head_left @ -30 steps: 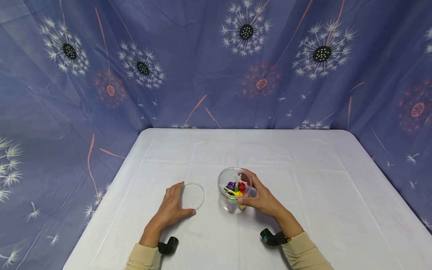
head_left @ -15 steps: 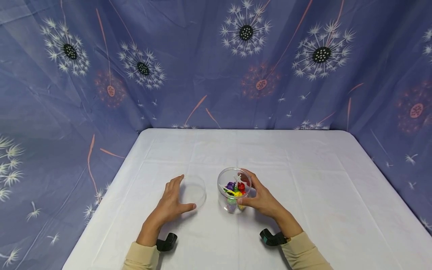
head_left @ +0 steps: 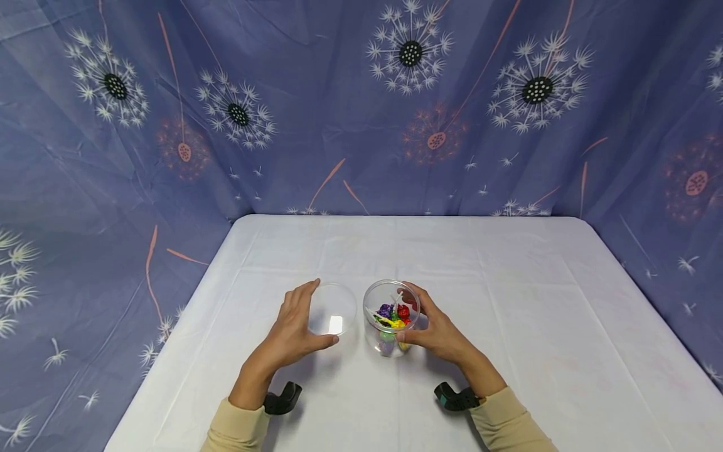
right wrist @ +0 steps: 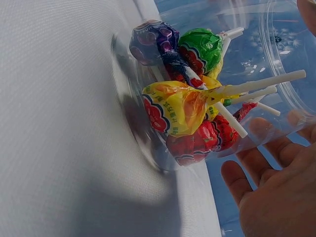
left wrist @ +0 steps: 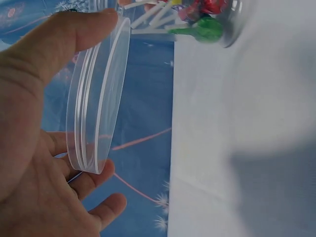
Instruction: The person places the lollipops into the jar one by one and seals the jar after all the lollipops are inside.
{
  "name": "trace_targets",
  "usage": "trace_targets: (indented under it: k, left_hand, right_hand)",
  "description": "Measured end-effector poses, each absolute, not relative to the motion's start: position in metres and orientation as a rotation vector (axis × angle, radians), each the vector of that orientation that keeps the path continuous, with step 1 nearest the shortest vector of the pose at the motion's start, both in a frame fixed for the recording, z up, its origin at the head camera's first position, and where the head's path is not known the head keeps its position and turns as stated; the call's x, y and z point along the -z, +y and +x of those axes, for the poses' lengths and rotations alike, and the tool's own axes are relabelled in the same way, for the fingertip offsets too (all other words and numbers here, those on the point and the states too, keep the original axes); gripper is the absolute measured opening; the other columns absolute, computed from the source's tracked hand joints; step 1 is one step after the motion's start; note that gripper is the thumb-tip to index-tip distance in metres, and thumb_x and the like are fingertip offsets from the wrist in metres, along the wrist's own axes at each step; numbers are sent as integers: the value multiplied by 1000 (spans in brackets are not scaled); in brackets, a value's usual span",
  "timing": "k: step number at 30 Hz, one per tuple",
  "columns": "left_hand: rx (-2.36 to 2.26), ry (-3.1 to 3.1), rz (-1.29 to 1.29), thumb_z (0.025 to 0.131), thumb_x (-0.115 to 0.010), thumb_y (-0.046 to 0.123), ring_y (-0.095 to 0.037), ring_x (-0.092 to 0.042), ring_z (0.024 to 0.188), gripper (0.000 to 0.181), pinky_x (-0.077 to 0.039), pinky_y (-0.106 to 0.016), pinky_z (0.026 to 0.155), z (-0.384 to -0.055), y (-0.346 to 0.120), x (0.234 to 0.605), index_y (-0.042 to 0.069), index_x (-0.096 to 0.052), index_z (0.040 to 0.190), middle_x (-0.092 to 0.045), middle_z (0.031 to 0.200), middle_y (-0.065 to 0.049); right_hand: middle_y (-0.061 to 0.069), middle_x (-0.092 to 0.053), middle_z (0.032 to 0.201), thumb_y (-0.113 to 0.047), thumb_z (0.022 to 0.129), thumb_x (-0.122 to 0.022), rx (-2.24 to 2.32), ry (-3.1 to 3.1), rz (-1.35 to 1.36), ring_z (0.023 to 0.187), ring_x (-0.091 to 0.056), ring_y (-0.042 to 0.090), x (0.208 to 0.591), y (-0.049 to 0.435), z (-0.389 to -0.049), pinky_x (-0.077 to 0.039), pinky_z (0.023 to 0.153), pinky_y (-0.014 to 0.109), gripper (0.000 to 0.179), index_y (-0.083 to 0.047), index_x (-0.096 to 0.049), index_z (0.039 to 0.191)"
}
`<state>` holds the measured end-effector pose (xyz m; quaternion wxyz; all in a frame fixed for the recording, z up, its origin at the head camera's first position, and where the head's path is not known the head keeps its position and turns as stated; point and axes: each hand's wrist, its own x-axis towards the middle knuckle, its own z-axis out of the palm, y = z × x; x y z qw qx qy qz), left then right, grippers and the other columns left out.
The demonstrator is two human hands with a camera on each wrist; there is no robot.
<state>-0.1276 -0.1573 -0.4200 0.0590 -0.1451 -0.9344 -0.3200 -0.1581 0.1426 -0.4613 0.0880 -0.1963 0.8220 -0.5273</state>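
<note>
A clear round lid (head_left: 333,309) is held by its edge between the thumb and fingers of my left hand (head_left: 292,326), raised off the table beside the jar. In the left wrist view the lid (left wrist: 101,98) shows its ridged rim, gripped from thumb to fingertips. My right hand (head_left: 432,323) grips the side of a clear jar (head_left: 375,342) that stands upright on the table without a cover. Inside it lie several wrapped lollipops; the right wrist view shows a yellow lollipop (right wrist: 175,106), a green lollipop (right wrist: 201,48), a purple lollipop (right wrist: 153,42) and red ones, with white sticks.
A white cloth covers the table (head_left: 508,270). Behind and at the sides hangs a blue curtain (head_left: 339,94) with dandelion prints. Each wrist wears a black camera mount, such as the left mount (head_left: 283,399).
My left hand has lifted the lid off the table and brought it up and to the right, closer to the jar. The right hand and the jar have stayed in place.
</note>
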Motion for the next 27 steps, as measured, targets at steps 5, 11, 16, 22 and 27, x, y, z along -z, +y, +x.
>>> trace_targets:
  k: [5,11,16,22,27]
  left_hand:
    - [928,-2820,-495,61,-86,34,-30,-34,128,107,-32,-50,105,-128,-154,413,5,-27,146,-38,143,-14]
    - [924,-2846,-525,62,-86,34,-29,-33,133,109,-30,-50,106,-128,-151,404,8,-23,148,-36,144,-13]
    - [1005,-2839,-552,63,-86,31,-27,-33,133,109,-31,-52,107,-130,-152,398,11,-22,149,-35,143,-10]
    - [1168,-2838,-606,66,-85,30,-25,-32,137,109,-33,-52,108,-138,-154,391,21,-15,150,-33,144,-5]
    - [1276,-2826,-672,68,-84,30,-24,-31,139,111,-32,-53,108,-144,-152,387,30,-9,151,-31,147,-1]
  right_hand:
    - [7,-43,145,-30,76,-78,1567,2448,-579,131,-39,45,462,143,-158,-24,103,71,87,-41,-24,144]
    - [8,-41,146,-29,76,-78,1577,2442,-595,131,-40,44,460,143,-157,-25,103,70,87,-42,-24,144]
    - [9,-42,146,-29,76,-78,1581,2439,-589,131,-39,45,460,143,-157,-26,103,70,88,-41,-24,144]
    - [11,-42,145,-31,76,-78,1579,2444,-596,131,-40,45,460,144,-157,-27,102,69,87,-39,-24,145]
    - [11,-43,145,-31,77,-77,1581,2452,-614,130,-41,44,460,143,-157,-28,102,69,86,-39,-24,145]
